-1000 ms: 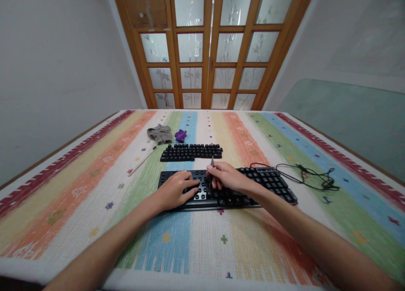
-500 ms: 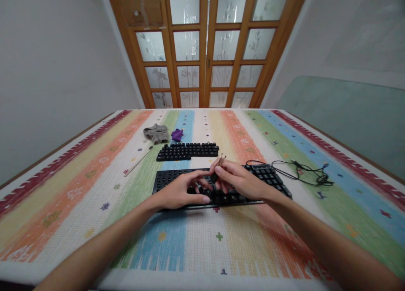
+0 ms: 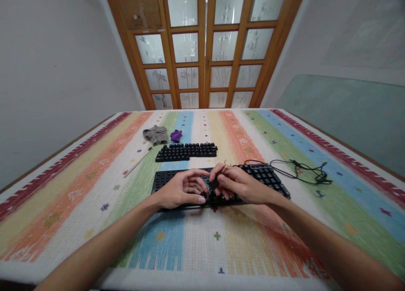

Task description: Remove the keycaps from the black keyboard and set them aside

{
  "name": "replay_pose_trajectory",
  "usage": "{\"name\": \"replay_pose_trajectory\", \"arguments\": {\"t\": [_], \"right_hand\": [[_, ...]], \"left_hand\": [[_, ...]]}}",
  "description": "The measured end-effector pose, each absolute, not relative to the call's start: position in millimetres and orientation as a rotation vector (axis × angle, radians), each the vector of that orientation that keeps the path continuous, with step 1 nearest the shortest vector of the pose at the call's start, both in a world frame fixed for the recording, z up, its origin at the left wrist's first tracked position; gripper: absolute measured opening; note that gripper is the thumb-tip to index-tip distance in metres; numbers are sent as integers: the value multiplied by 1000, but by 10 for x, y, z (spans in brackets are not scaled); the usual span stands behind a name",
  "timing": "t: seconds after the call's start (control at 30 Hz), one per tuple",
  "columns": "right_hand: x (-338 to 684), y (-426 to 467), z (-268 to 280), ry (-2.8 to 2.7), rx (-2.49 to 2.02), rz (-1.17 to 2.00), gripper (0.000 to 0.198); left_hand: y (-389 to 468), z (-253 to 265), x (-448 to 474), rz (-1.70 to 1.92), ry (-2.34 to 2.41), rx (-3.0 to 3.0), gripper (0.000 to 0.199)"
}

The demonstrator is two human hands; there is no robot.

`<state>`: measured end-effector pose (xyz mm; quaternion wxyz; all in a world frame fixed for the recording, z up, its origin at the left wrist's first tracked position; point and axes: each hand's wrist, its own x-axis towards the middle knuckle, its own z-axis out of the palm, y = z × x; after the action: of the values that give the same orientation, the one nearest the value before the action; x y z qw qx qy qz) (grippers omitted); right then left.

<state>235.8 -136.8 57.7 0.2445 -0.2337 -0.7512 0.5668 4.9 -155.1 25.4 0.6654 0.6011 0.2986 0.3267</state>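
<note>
A black keyboard (image 3: 164, 181) lies across the tablecloth under both hands; bare switch posts show on its left part, and keycaps remain on its right end. My left hand (image 3: 182, 189) is over its left-middle part, with curled fingers and thumb closed on what looks like a small black keycap (image 3: 204, 194). Close beside it, my right hand (image 3: 237, 184) grips a keycap puller by its dark handle (image 3: 214, 183), the thin wire end sticking up above the fingers. The keys directly beneath the hands are hidden.
Removed black keycaps (image 3: 186, 151) stand in rows behind the keyboard. A thin brush (image 3: 137, 162), a grey cloth (image 3: 155, 134) and a purple cloth (image 3: 176, 135) lie at the left. A coiled black cable (image 3: 303, 170) rests at the right.
My hands have drawn slightly apart, and the puller has turned in my right fingers. A small black keycap now shows at my left fingertips. The other things lie as before.
</note>
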Motion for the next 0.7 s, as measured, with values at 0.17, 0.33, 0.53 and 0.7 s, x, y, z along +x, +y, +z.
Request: {"name": "replay_pose_trajectory", "arguments": {"t": [0.17,0.33,0.53,0.7], "right_hand": [[2352,-1387,526,-1952,-666,1505,38],[2376,-1398,460,-1865,-690,1502,37],[2404,-1396,397,-1790,-673,1507,36],[2395,-1390,354,-1762,-690,1458,36]], "left_hand": [[-1566,214,11,837,715,1419,47],[-1573,278,27,871,771,1749,27],[-1547,256,71,869,806,1741,20],[-1534,210,72,996,919,1731,21]]}}
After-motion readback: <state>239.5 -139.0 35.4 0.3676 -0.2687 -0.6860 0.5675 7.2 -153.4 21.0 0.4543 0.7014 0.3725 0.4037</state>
